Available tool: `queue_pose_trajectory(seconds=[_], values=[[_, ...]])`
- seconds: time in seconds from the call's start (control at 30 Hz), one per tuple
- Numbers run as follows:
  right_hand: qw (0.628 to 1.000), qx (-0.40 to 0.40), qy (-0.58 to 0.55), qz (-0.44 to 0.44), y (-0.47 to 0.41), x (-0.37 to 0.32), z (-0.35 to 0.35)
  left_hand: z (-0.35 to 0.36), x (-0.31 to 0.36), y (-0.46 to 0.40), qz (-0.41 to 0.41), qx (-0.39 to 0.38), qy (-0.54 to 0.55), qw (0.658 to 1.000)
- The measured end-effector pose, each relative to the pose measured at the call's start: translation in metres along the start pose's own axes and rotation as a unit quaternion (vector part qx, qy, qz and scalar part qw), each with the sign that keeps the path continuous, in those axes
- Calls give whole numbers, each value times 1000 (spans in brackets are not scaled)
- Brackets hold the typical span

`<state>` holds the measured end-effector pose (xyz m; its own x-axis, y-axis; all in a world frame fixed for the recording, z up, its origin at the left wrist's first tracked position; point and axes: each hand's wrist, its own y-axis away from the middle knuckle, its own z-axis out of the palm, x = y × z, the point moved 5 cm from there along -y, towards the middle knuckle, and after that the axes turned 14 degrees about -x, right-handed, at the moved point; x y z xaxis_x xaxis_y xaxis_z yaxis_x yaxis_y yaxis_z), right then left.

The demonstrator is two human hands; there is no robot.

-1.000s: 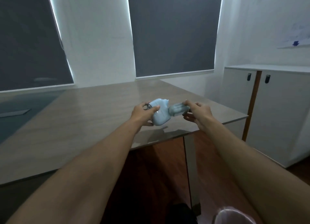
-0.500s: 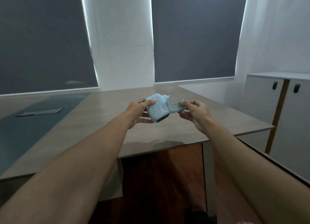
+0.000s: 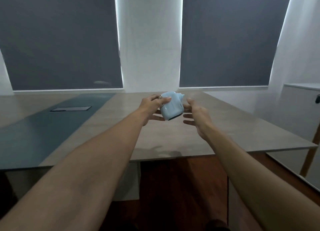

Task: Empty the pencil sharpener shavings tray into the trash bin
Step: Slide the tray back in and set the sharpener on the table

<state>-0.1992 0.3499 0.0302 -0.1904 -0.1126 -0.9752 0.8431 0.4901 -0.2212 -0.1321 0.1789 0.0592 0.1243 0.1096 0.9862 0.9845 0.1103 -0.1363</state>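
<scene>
A light-blue pencil sharpener [image 3: 171, 108] is held tilted in the air above the wooden table [image 3: 173, 139]. My left hand [image 3: 152, 108] grips its left side, with the thumb over the top. My right hand [image 3: 197, 114] is just to the sharpener's right with its fingers spread, and its fingertips are at or near the sharpener's right side. No tray sticks out of the sharpener's body; only a dark slot shows at its lower front. No trash bin is in view.
The table has a dark inlay [image 3: 43, 130] with a cable hatch [image 3: 71, 108] on the left. A white cabinet [image 3: 301, 109] stands at the right. Two windows with grey blinds fill the wall behind. Red-brown floor shows below the table's front edge.
The shavings tray, which my right hand held sticking out of the sharpener's right side, no longer protrudes. My right hand has spread its fingers. The view has turned left and the cabinet has slid right.
</scene>
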Motion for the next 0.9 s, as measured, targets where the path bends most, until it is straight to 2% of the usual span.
queue_pose_trajectory(seconds=[0.17, 0.33, 0.4, 0.53, 0.63, 0.9], values=[[994, -92, 31, 53, -6, 2, 37, -39, -5, 24, -14, 54, -29, 998], [981, -171, 48, 82, -8, 12, 105, -94, -13, 63, -19, 170, -85, 982], [977, -187, 57, 86, -8, 17, 130, -118, -18, 78, -19, 230, -146, 962], [971, -200, 98, 80, -8, 29, 161, -154, -32, 113, -51, 349, -275, 894], [969, -197, 128, 73, -10, 41, 164, -169, -51, 128, -82, 375, -298, 874], [976, -127, 166, 63, -20, 56, 116, -174, -87, 132, -123, 373, -344, 853]])
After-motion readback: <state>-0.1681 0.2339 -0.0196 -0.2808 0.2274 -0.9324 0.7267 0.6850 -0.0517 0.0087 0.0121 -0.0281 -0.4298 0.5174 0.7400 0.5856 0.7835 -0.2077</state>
